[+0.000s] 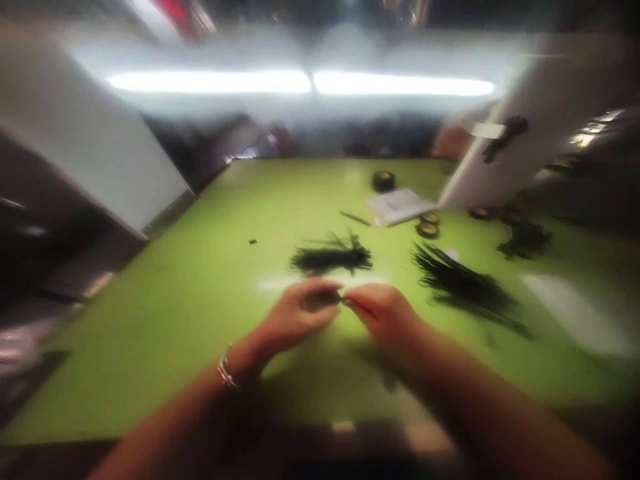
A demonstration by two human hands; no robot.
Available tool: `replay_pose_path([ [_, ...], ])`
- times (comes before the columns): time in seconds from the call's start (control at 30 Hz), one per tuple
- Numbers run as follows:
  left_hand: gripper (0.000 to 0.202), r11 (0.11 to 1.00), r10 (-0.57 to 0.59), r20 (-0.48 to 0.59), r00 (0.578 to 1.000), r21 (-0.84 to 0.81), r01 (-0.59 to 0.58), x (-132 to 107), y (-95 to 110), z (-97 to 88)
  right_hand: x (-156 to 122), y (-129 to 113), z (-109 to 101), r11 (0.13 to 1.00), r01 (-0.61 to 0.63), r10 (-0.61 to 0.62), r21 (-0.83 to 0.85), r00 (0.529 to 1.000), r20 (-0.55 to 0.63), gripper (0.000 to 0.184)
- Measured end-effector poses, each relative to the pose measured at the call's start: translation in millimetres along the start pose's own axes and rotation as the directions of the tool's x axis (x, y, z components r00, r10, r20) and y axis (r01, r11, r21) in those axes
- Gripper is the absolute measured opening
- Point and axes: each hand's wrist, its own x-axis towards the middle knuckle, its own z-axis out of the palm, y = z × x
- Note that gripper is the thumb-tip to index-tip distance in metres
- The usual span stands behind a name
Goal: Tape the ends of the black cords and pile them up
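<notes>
Nearest: two bare forearms reach in over the table (190, 333), a silvery bracelet (226, 368) on the left wrist. Left hand (300, 310) half curled, thumb and fingertips closed about a small dark piece (342, 299); right hand (383, 308) pinches the same piece from its side, fingertips nearly meeting the left's. The piece sits between the two hands, above the green tabletop; blurred, its exact form cannot be told.

Just beyond the hands: a bundle of dark strands (330, 257), lying crosswise. To the right, a larger, fanned-out bundle (465, 280), slanting; further right, a pale sheet (575, 313).

Farther out: dark chip (253, 241) at left; dark tangle (525, 237) at far right. Two small rolls (427, 230) near a white pad (400, 205), a dark pen-like stick (356, 218) by its left corner. Behind the pad, a black roll (383, 181).

Farthest: two lit tubes (210, 82) end to end, above the table's far edge.
</notes>
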Motion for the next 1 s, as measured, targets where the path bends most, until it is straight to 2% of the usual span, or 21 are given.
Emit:
replay_pose_path([
  [0.07,0.032,0.987,-0.112,0.049,0.993,-0.109,0.116,1,1,-4.7,-1,0,-2,0.974,0.074,-0.098,-0.212,0.990,-0.102,0.019],
  [0.17,0.032,0.932,-0.211,0.155,0.965,-0.264,0.247,3,0,-10.5,-2,0,-4,0.876,0.144,-0.251,-0.460,0.951,-0.179,0.017],
  [0.27,0.022,0.900,-0.222,0.220,0.950,-0.328,0.287,3,1,-10.5,-3,3,-3,0.835,0.202,-0.343,-0.511,0.918,-0.199,0.016],
  [0.37,0.016,0.923,-0.237,0.138,0.962,-0.277,0.267,1,4,-4.7,-3,5,0,0.842,0.210,-0.351,-0.497,0.913,-0.210,0.017],
  [0.43,0.019,0.948,-0.236,0.032,0.971,-0.213,0.237,0,7,0.0,-3,5,3,0.862,0.186,-0.321,-0.471,0.920,-0.225,0.018],
  [0.5,0.018,0.976,-0.185,-0.073,0.980,-0.130,0.174,-1,8,3.6,-2,4,6,0.911,0.158,-0.260,-0.381,0.937,-0.233,0.016],
  [0.6,0.011,0.997,0.016,-0.184,0.983,0.079,-0.002,-1,7,6.0,0,1,9,0.992,0.094,-0.110,-0.087,0.974,-0.198,0.012],
  [0.7,0.007,0.949,0.224,-0.158,0.962,0.260,-0.178,-2,3,6.8,1,-2,8,0.989,-0.031,0.032,0.143,1.000,0.000,0.014],
  [0.77,0.009,0.928,0.262,-0.107,0.959,0.300,-0.220,-2,0,7.2,2,-2,7,0.980,-0.103,0.080,0.170,0.987,0.138,0.018],
  [0.8,0.008,0.936,0.243,-0.096,0.965,0.286,-0.207,-3,0,7.3,2,-2,7,0.978,-0.119,0.091,0.169,0.982,0.166,0.021],
  [0.87,0.009,0.975,0.136,-0.083,0.987,0.185,-0.119,-3,1,6.9,2,0,5,0.982,-0.107,0.088,0.154,0.988,0.125,0.021],
  [0.93,0.037,1.000,-0.009,-0.042,0.999,0.007,0.009,-3,4,5.5,1,1,4,0.993,-0.044,0.044,0.108,0.999,0.004,0.019],
  [1.0,0.069,0.974,-0.123,0.007,0.992,-0.191,0.122,-2,8,3.2,0,2,3,1.000,0.026,-0.026,0.001,0.991,-0.130,0.019],
])
